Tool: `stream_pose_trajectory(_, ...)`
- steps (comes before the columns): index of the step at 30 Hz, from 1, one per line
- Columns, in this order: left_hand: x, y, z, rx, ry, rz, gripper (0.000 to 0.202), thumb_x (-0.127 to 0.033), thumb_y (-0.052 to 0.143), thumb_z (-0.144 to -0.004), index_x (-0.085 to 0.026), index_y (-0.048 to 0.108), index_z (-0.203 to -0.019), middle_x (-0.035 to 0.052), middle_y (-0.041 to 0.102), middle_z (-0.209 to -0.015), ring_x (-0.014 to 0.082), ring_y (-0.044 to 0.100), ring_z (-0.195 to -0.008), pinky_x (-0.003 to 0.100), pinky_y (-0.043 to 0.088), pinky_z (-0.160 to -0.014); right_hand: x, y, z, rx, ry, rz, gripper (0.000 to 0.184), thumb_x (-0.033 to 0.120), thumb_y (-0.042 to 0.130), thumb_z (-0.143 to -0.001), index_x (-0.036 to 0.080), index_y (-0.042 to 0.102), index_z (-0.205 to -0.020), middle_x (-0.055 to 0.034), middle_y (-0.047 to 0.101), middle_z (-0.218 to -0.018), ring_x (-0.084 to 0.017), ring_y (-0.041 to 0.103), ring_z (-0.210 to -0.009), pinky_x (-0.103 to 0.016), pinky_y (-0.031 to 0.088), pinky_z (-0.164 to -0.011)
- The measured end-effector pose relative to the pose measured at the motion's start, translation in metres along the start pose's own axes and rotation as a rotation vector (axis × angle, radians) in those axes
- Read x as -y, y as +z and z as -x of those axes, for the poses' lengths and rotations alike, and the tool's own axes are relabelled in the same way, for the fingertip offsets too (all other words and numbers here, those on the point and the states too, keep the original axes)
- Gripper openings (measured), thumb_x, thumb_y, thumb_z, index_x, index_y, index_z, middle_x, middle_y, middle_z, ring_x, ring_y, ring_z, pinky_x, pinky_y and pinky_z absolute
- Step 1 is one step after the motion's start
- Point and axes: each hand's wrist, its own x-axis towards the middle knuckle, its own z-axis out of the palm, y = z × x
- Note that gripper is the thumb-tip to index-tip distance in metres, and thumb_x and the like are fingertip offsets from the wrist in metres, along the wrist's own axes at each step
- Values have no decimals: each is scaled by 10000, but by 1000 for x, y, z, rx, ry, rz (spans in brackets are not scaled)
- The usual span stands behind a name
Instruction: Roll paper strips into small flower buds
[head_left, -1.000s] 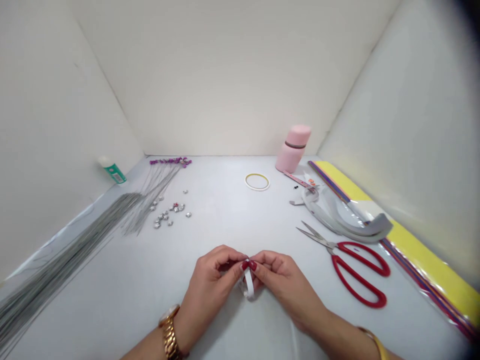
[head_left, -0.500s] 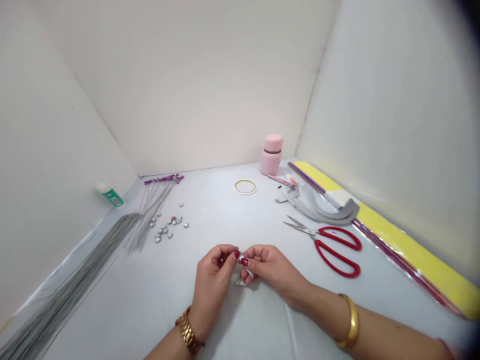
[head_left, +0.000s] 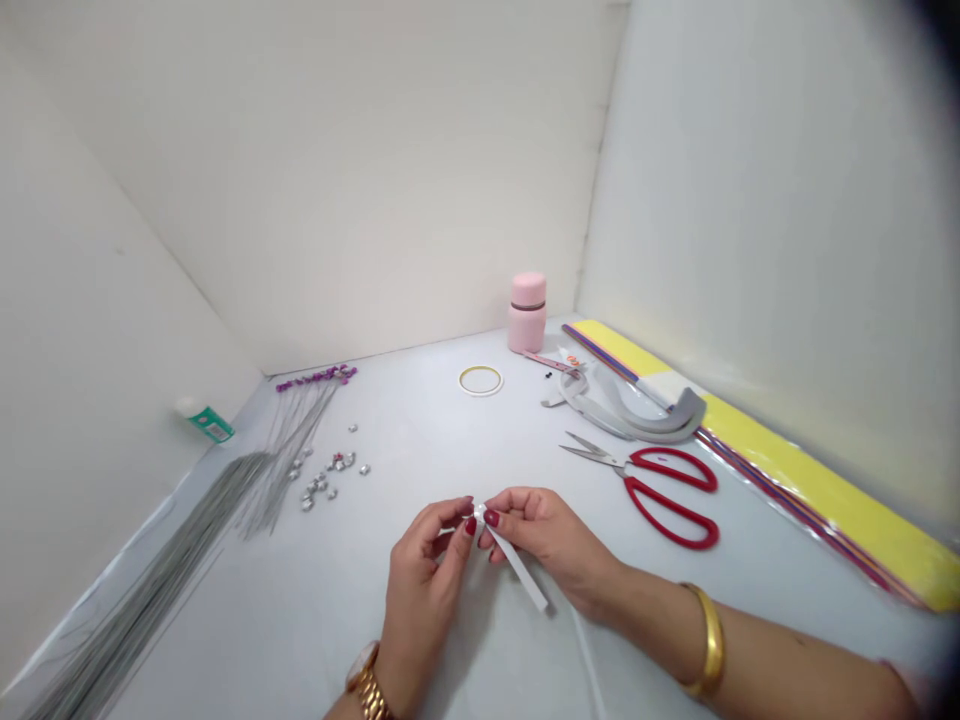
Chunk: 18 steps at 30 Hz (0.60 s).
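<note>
Between both sets of fingertips is a narrow white paper strip [head_left: 523, 573], its top folded into a small knot and its tail slanting down to the right. My left hand [head_left: 433, 560] pinches the folded end from the left, thumb against fingers. From the right, my right hand [head_left: 541, 530] pinches the same folded part with thumb and forefinger. Several small silvery folded stars [head_left: 321, 484] lie loose on the table, left of my hands. Red-handled scissors [head_left: 641, 480] rest half open to the right.
Thin grey wires [head_left: 172, 560] lie in a bundle at left, beside purple-tipped stems [head_left: 319, 378]. A tape roll [head_left: 480, 380], a pink flask [head_left: 527, 315] and curled grey-white strips [head_left: 637, 415] are farther back. Yellow packaged sheets [head_left: 780, 470] line the right wall. A green-white tube [head_left: 210, 421] is far left.
The strip's tail now hangs out in plain sight below my fingers; before, it was mostly hidden by the right hand. The view has shifted slightly. Both hands keep their pinch.
</note>
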Motion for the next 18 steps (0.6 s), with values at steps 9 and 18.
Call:
stream_pose_trajectory(9, -4, 7, -3, 30, -294, 399, 132, -245, 574, -781, -128, 630, -762, 13, 627, -596, 137, 571, -603, 252, 455, -623, -4, 1, -1, 6, -15, 90, 254, 360, 656, -696, 110, 619, -719, -14, 640, -593, -93, 544, -511, -219, 413, -539)
stream_pose_trajectory(18, -9, 7, -5, 72, -390, 491, 113, -234, 581, -773, -132, 613, -736, 12, 642, -584, 123, 580, -570, 220, 447, -590, -5, -1, -2, 30, -65, 199, 244, 377, 643, -700, 133, 629, -693, 12, 608, -572, -105, 541, -537, -231, 413, -567)
